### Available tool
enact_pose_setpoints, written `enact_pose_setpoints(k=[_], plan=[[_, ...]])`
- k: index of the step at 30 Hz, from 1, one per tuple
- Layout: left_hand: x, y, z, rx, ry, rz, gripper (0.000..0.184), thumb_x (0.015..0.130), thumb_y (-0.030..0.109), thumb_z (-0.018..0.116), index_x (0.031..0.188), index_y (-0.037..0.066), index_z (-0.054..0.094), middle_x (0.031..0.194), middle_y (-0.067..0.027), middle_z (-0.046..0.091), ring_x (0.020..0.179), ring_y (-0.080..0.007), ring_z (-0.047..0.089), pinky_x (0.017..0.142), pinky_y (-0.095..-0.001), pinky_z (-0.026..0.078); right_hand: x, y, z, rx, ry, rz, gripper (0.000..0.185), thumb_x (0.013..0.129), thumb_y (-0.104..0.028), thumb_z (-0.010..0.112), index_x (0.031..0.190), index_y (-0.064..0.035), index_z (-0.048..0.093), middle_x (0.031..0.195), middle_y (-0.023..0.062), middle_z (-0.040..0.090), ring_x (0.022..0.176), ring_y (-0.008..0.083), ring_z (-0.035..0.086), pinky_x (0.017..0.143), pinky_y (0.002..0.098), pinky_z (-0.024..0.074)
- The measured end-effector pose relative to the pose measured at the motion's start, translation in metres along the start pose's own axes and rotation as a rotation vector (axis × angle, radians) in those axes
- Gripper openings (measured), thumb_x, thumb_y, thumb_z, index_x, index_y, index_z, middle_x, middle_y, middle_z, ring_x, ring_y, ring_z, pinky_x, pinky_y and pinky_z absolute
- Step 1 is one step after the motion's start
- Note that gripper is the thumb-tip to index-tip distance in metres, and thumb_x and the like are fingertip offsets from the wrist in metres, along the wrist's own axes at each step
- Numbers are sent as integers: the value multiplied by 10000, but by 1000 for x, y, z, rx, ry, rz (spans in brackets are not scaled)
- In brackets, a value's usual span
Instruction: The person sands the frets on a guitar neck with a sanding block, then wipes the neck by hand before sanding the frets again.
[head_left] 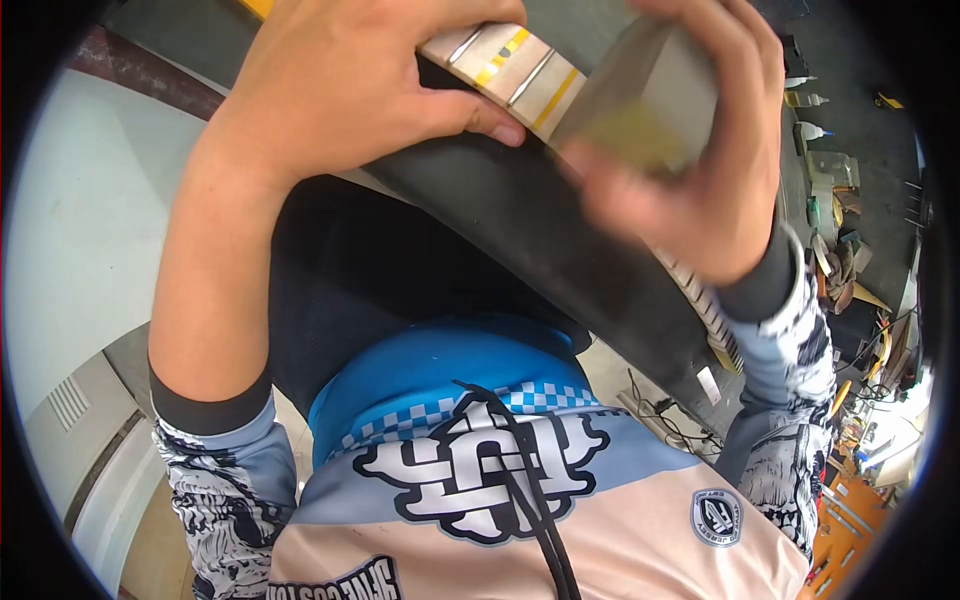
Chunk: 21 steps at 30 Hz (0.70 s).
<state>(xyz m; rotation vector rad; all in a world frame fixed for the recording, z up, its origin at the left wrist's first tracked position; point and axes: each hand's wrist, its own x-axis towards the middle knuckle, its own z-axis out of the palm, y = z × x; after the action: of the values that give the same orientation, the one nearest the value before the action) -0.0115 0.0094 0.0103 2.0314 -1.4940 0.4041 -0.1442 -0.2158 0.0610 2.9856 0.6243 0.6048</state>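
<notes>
A long guitar neck (pixel 515 75) with metal frets and yellow tape strips runs diagonally from top centre toward the lower right, above a black surface. My left hand (pixel 350 90) wraps round its upper end, with the thumb along the near edge. My right hand (pixel 700 150) grips a greyish block (pixel 640 95) that is blurred by motion and lies over the neck. The block hides the neck's middle. Farther down, the fretted edge (pixel 700 310) shows again below my right wrist.
The black bench edge (pixel 450 190) lies close to my body. At the right stand small bottles (pixel 812 131), cables and mixed tools, with an orange tool board (pixel 850 530) at the lower right. A white panel (pixel 90 210) is at the left.
</notes>
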Motion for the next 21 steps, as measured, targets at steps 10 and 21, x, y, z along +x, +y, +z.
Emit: enact_pose_setpoints(k=[10,21], plan=[[-4,-3,0,6,3,9,551,726,469,868,1145,142,725,1169,-55,720,1302,-332,587,1138,-553,331,18,-12,-14,71,-140,73,798,670,-338,858,1325,-25,527,1221,167,554,1149,378,491,1036,523,403],[-9,-5,8,-26,33,18,570,730,506,859,1141,134,728,1170,-74,716,1304,-333,587,1140,-554,338,24,9,-3,92,-94,-184,803,717,-326,826,1370,-7,484,1234,181,510,1175,367,478,990,489,441]])
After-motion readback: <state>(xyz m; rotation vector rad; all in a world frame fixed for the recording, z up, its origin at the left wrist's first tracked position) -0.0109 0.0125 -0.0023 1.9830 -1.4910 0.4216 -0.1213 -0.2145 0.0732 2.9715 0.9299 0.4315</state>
